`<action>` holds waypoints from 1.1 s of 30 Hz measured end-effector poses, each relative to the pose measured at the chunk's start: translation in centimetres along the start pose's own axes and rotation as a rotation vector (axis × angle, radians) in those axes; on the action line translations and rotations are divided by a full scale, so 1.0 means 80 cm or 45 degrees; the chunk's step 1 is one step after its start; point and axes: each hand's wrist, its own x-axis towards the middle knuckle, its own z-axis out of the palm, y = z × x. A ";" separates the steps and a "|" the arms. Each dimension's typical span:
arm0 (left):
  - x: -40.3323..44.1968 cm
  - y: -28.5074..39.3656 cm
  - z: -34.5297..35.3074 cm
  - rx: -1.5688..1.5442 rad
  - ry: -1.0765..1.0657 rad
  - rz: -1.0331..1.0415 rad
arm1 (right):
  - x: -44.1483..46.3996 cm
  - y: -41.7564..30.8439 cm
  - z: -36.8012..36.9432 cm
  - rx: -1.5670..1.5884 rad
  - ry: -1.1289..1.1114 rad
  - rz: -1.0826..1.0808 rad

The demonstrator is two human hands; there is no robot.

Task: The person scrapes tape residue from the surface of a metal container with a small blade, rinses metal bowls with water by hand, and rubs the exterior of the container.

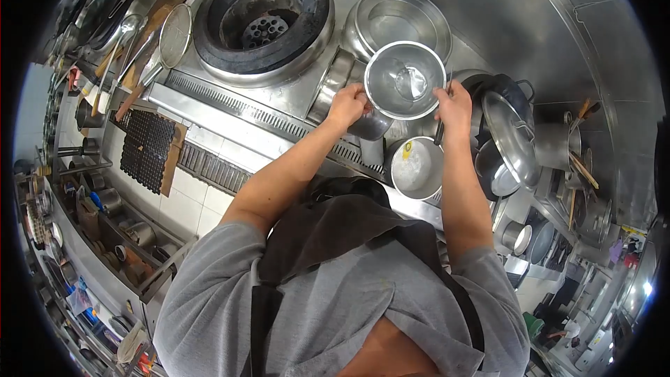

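Observation:
A round metal bowl [375,84] is held level in front of me, over the steel counter. My left hand [348,105] is closed at its left rim, and my right hand [455,106] grips the right rim with the thumb over the edge. Bright reflections fill the bowl's inside, so I cannot make out its contents. A dark handle [439,134] shows just under my right hand; whether the hand touches it I cannot tell. Below sits a pot with a pale inside [417,178], a yellow-green spot on its wall. Behind the bowl, wide metal basins [434,10] are stacked.
A wok burner [264,63] lies to the back left, with a mesh strainer [175,36] beside it. Lidded pots [513,141] crowd the right. A steel pot [333,84] stands by my left hand. A black mat [148,150] covers part of the left floor.

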 end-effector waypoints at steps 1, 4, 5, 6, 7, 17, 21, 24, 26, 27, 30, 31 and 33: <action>0.001 -0.001 0.001 -0.088 -0.011 -0.002 | 0.003 0.005 -0.002 0.032 -0.007 0.023; 0.003 -0.002 0.003 -0.147 -0.016 -0.004 | 0.006 0.009 -0.012 0.012 -0.010 0.025; 0.004 -0.002 0.003 -0.119 -0.007 -0.001 | 0.004 0.010 -0.014 0.012 -0.007 0.031; 0.004 0.001 0.003 -0.117 -0.012 -0.004 | 0.001 0.000 -0.017 -0.032 0.025 0.014; 0.004 0.004 0.002 -0.083 -0.023 -0.031 | -0.003 -0.010 -0.020 -0.075 0.058 -0.004; 0.016 -0.010 0.001 0.358 -0.082 0.096 | -0.008 -0.045 -0.027 -0.356 0.089 -0.216; 0.018 -0.008 0.002 0.280 -0.070 0.021 | -0.017 -0.067 -0.022 -0.423 0.132 -0.462; 0.014 -0.001 0.000 0.314 -0.106 0.044 | -0.012 -0.051 -0.024 -0.441 0.188 -0.716; 0.008 0.009 -0.002 0.238 -0.123 -0.021 | -0.007 -0.030 -0.031 -0.480 0.218 -0.827; 0.008 0.007 -0.004 0.243 -0.129 -0.023 | -0.005 -0.016 -0.037 -0.533 0.266 -0.827; 0.007 0.000 -0.011 0.181 -0.125 0.022 | -0.012 0.017 -0.053 -0.615 0.406 -0.814; 0.004 0.002 -0.012 0.187 -0.117 0.015 | -0.019 0.026 -0.060 -0.623 0.396 -0.582; -0.001 0.004 -0.013 0.196 -0.122 -0.014 | -0.021 0.048 -0.070 -0.683 0.469 -0.436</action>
